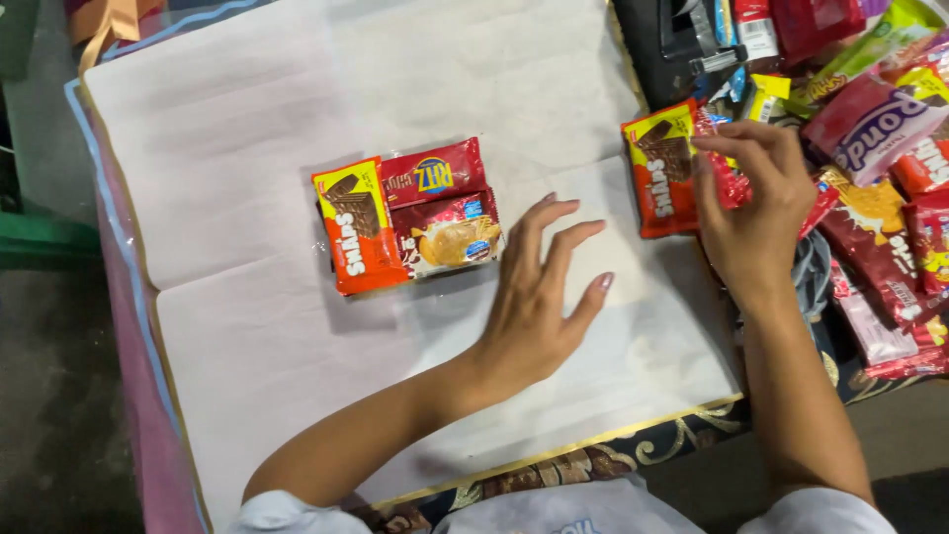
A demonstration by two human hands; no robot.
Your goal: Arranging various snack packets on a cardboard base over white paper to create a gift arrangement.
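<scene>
**Snack packets on and beside the white sheet**

At mid-sheet lie three flat packets, touching: an orange rectangular wafer packet point(357, 226) on the left, a red cracker packet point(433, 174) at upper right, and a red packet with a cream-coloured biscuit picture point(451, 237) below it. My right hand point(753, 203) pinches a narrow red packet point(727, 168) beside a second orange wafer packet point(660, 170) at the sheet's right edge. Further right lies a loose pile of packets point(880, 198), mostly red, with one purple-pink and one green.
</scene>
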